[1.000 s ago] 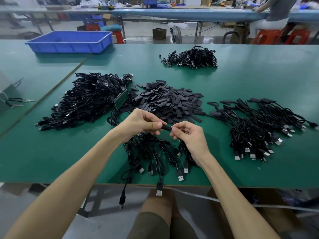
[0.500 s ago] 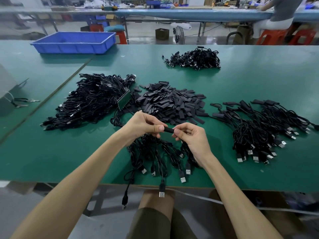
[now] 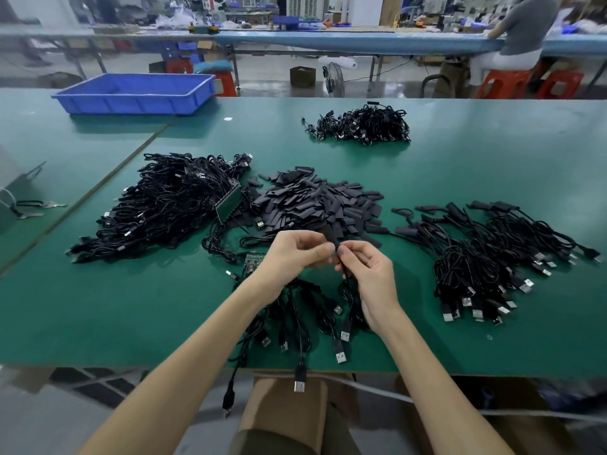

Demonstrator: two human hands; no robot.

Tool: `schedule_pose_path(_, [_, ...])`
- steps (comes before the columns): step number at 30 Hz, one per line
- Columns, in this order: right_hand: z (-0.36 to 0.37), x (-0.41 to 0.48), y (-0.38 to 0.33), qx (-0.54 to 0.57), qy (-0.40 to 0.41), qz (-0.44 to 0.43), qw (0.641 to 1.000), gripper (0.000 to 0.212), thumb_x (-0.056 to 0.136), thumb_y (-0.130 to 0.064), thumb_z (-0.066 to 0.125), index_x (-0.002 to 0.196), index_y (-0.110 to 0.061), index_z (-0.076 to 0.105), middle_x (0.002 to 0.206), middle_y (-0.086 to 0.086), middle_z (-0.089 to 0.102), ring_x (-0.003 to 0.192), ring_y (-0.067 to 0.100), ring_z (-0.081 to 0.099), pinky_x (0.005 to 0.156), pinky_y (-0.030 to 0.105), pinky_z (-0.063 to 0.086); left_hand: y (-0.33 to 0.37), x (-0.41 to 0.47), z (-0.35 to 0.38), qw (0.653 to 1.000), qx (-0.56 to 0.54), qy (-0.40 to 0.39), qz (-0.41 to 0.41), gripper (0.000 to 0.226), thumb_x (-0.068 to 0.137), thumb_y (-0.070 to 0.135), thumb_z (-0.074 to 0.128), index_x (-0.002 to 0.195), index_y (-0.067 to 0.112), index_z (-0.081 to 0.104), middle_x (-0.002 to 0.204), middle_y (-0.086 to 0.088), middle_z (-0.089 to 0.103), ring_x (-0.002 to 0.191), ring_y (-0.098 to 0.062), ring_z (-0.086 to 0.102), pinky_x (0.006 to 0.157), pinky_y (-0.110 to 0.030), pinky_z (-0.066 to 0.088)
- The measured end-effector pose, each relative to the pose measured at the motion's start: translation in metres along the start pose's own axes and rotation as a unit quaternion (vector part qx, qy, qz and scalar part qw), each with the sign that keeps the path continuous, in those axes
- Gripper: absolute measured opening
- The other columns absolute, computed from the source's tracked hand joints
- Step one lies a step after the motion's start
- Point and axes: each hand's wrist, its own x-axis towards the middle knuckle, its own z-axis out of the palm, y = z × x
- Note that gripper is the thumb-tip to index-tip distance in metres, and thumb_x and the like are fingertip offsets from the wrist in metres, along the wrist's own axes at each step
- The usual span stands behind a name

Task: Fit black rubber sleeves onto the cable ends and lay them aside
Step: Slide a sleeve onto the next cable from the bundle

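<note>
My left hand (image 3: pixel 295 254) and my right hand (image 3: pixel 368 270) meet above the green table (image 3: pixel 98 307). Together they pinch a black rubber sleeve (image 3: pixel 332 238) that stands tilted between the fingertips, on the end of a black cable (image 3: pixel 345 284) hanging below my right hand. A heap of loose black sleeves (image 3: pixel 315 201) lies just behind my hands. Sleeved cables (image 3: pixel 492 251) are laid out to the right. A small bundle of USB cables (image 3: pixel 308 320) lies under my wrists, with plugs hanging over the table's front edge.
A large pile of black cables (image 3: pixel 164 205) lies at the left, a small green circuit board (image 3: pixel 228 205) at its edge. Another cable pile (image 3: pixel 361 124) sits far back. A blue tray (image 3: pixel 134 93) stands at the back left. A person (image 3: pixel 519 34) sits at another bench behind.
The sleeve has turned from lying level between my hands to standing more upright. Both hands have shifted slightly and stay together on it.
</note>
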Motion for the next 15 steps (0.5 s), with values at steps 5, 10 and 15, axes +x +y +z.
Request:
schedule_pose_path(5, [-0.001, -0.002, -0.001, 0.002, -0.003, -0.003, 1.0, 0.002, 0.093, -0.01, 0.075, 0.095, -0.011, 0.076, 0.087, 0.008, 0.077, 0.077, 0.014, 0.068, 0.075, 0.023, 0.056, 0.003, -0.003, 0.006, 0.998, 0.059, 0.013, 0.024, 0.013, 0.094, 0.02, 0.073, 0.083, 0.012, 0.075, 0.072, 0.001, 0.073, 0.067, -0.006, 0.066, 0.067, -0.021, 0.053])
schedule_pose_path(10, [0.002, 0.001, 0.0, -0.03, -0.011, -0.014, 0.999, 0.015, 0.097, -0.024, 0.072, 0.109, -0.017, 0.076, 0.107, 0.002, 0.078, 0.104, 0.016, 0.072, 0.092, 0.027, 0.057, 0.007, -0.002, 0.006, 0.997, -0.013, 0.053, 0.05, 0.018, 0.097, 0.019, 0.069, 0.101, 0.003, 0.073, 0.093, -0.011, 0.077, 0.083, -0.021, 0.074, 0.079, -0.042, 0.063])
schedule_pose_path(15, [0.005, -0.002, 0.0, -0.103, -0.071, -0.028, 0.992, 0.015, 0.096, -0.034, 0.073, 0.111, -0.034, 0.077, 0.11, -0.008, 0.078, 0.106, 0.009, 0.071, 0.094, 0.024, 0.055, 0.018, 0.005, 0.004, 0.992, -0.058, 0.091, 0.068, 0.012, 0.098, 0.013, 0.068, 0.097, 0.002, 0.072, 0.087, -0.016, 0.075, 0.068, -0.02, 0.068, 0.068, -0.037, 0.062])
